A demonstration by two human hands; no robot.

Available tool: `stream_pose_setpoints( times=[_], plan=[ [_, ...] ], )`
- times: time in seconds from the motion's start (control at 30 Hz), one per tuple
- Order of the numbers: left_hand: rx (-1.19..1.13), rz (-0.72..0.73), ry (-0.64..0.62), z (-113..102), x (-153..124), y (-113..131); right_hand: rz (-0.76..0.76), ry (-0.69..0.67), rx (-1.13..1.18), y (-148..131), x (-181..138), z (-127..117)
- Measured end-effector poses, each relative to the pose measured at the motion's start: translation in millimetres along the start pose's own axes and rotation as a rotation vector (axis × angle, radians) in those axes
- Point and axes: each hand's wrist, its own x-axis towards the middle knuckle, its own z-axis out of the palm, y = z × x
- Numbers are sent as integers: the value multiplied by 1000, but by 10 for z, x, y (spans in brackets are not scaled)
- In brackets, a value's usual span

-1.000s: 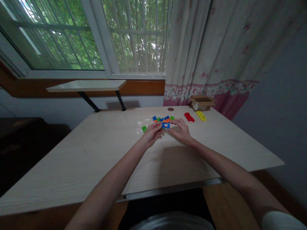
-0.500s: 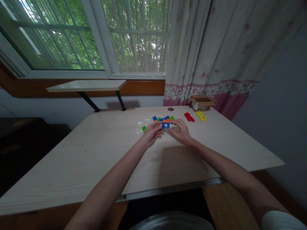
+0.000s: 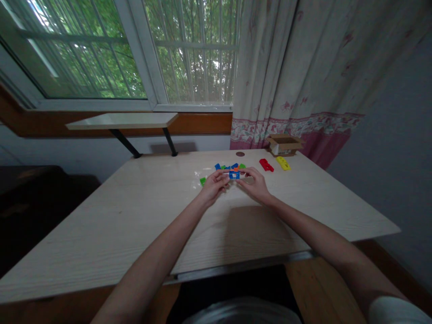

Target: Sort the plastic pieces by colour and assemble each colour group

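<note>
Pinching the left end of a small blue piece [image 3: 234,174] between thumb and fingers of the left hand [image 3: 214,185], remaining fingers curled loosely below; steadying the right end with the right hand [image 3: 255,185], forefinger high and thumb low in a wide C. Held in front of the body, over the far middle part of the counter [image 3: 141,216], with a pale patch or gap showing in the near face. Impossible to tell, at this size, how hard pressed, or whether joined to the bit of orange [image 3: 236,169] just above the top edge. Judging by the bright, even colour, probably moulded plastic: light, stiff, slightly slick, unlikely to dent but perhaps liable to crack at any thin wall. Best taken by the outer ends, thumb opposed to fingertip, squeezing lightly and keeping off the pale middle. Scattered just beyond, partly hidden by fingers: loose blue pieces [image 3: 218,166] and some green. Lying just beside the left hand, a green piece [image 3: 203,181]. Set apart to the right, a red piece [image 3: 266,165] and a yellow piece [image 3: 283,163], near a cardboard box [image 3: 282,150] at the back.
</note>
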Motion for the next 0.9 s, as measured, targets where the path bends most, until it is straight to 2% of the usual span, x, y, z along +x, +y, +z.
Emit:
stream_pose_setpoints(
  times=[0.4,0.53,0.77,0.9],
  plan=[
    [125,-61,29,9,9,-69,203,-56,210,88,-51,118],
    [105,-83,28,36,-16,-27,132,-91,155,43,-54,93],
    [120,-116,44,81,-62,45,-123,-114,-4,3,-38,45],
    [126,-119,17,95,-70,25,-158,-122,-56,3,-48,54]
  ],
)
